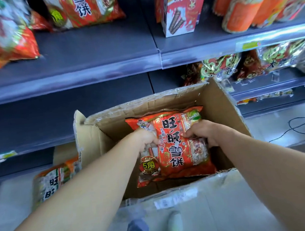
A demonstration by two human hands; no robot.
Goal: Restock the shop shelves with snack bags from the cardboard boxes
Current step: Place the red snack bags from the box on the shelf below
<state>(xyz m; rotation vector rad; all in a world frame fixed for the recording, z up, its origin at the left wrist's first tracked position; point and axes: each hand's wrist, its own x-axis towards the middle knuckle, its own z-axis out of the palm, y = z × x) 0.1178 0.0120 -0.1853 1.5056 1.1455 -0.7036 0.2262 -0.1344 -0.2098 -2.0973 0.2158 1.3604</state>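
- The box (220, 108) sits open on the floor at centre frame, in front of the shelves, its flaps folded out.
- One red bag (171, 145) lies inside it, face up. Bare cardboard shows around the bag, and I cannot see another under it, so the box looks nearly empty, though what lies beneath is hidden.
- Both hands are down in the box and closed on that bag: the left hand (146, 136) pinches its left edge, the right hand (203, 132) grips its right side. The bag appears to rest on the box floor, or barely off it; I cannot tell which.
- Upper shelf (95, 52), top of frame: similar red bags (89, 7) stand at the upper left and upper centre, with a wide bare stretch in front of and between them. That gap looks the likely place for this bag.
- Further right on that shelf stand a tall carton (182, 8) and orange packs (249, 3), already faced.
- The shelf below, left of centre, shows dark and bare; on its right side other bags are stocked.
- Another bag (55, 182) lies at lower left, beside the box on the lowest level; blurred, so whether it is shelved or merely set down is unclear.
- Judgement: stocking is well along for this box. Left to do: lift this bag, shelve it, deal with the lower-left bag, and clear the box.
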